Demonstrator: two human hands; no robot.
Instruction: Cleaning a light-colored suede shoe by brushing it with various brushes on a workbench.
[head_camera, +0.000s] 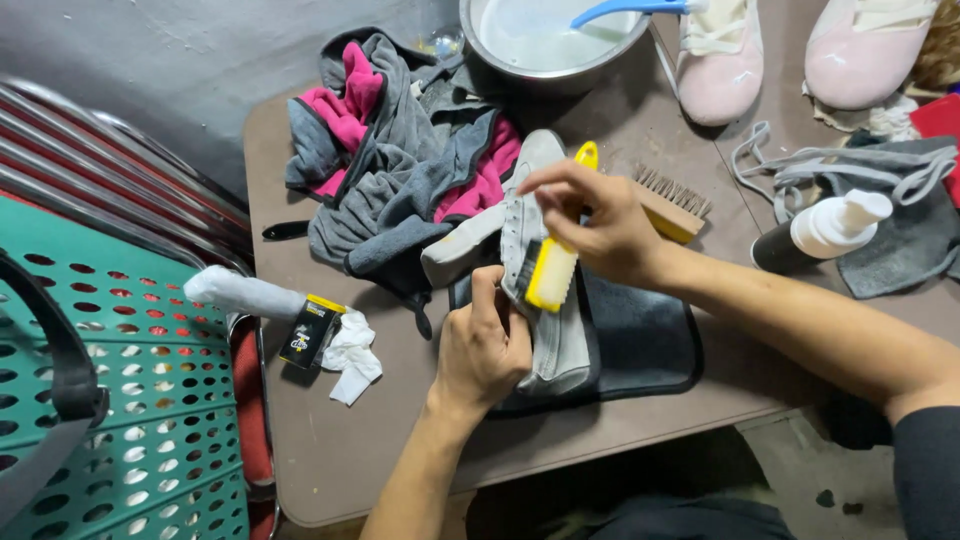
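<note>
We find the left hand (482, 345) clamped around the grey canvas sneaker (540, 290) on the dark mat (640, 345), the right hand (590, 225) pinching the yellow-backed scrub brush (553, 270) against its side. Advice — short strokes, firm bracing, bristles flat.

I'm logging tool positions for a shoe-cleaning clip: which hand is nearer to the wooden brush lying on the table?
Right. The right hand, holding the yellow brush, sits just beside the wooden brush. The left hand holds the grey shoe lower down, farther from it.
</note>
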